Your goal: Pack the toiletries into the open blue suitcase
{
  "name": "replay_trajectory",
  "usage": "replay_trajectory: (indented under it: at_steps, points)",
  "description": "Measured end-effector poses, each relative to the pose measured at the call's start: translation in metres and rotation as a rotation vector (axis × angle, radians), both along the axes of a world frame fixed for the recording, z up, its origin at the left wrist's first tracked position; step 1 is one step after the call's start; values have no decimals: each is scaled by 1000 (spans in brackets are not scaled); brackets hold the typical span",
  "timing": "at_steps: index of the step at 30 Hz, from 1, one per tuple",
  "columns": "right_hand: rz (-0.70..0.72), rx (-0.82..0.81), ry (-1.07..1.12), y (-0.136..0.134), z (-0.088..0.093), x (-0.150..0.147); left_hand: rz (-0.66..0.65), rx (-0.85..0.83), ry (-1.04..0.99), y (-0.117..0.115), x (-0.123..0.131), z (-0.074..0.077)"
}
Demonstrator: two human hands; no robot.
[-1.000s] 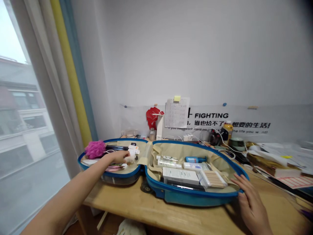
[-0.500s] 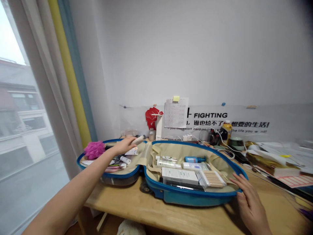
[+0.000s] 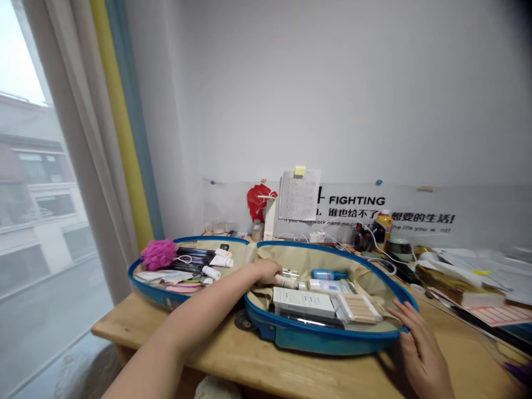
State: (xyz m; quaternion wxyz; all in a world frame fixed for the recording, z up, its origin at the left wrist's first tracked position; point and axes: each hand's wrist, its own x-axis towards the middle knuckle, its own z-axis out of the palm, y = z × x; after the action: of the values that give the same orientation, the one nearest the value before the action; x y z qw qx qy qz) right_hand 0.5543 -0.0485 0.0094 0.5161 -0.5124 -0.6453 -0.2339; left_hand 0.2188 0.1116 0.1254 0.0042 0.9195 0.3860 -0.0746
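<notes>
A small blue suitcase [image 3: 332, 344] with a beige lining lies opened out on a wooden desk. My left hand [image 3: 268, 271] reaches into its right half, fingers closed at the left end of a pale bottle [image 3: 287, 282]; the fingertips are partly hidden. My right hand [image 3: 419, 338] holds the right rim, fingers over the edge and thumb outside. Around the left hand lie a clear bottle [image 3: 291, 273], a blue pump bottle [image 3: 329, 274], a white tube [image 3: 326, 286], a white box [image 3: 303, 302] and a pack of cotton swabs [image 3: 358, 307].
The left half holds a pink bath puff [image 3: 158, 254], a white tube [image 3: 221, 261], a small white bottle [image 3: 211, 272] and dark slim items. Papers [image 3: 469, 271], cables and a yellow-capped bottle [image 3: 383, 224] crowd the desk's right and back. A curtain hangs at the left.
My left hand has moved right and down, from above the left half, where it held a white tube-like item, into the right half. My right hand stays on the rim.
</notes>
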Motion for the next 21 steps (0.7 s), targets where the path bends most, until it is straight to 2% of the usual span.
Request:
replay_trajectory:
  at_steps: [4, 7, 10, 13, 17, 21]
  points:
    - [-6, 0, 8, 0, 0, -1, 26, -11, -14, -3, 1, -1]
    - [-5, -4, 20, 0, 1, -2, 45, 30, -89, 2, -9, 11]
    - [17, 20, -2, -1, 2, -2, 139, 135, -177, 17, -45, 31]
    - [26, 14, -16, -2, 3, -2, 308, 213, -167, 32, -98, 41]
    - [22, 12, -8, -2, 2, -2, 446, 206, -79, 35, -153, 32]
    - [14, 1, 6, -1, 0, -1, 463, 187, -32, 31, -166, 19]
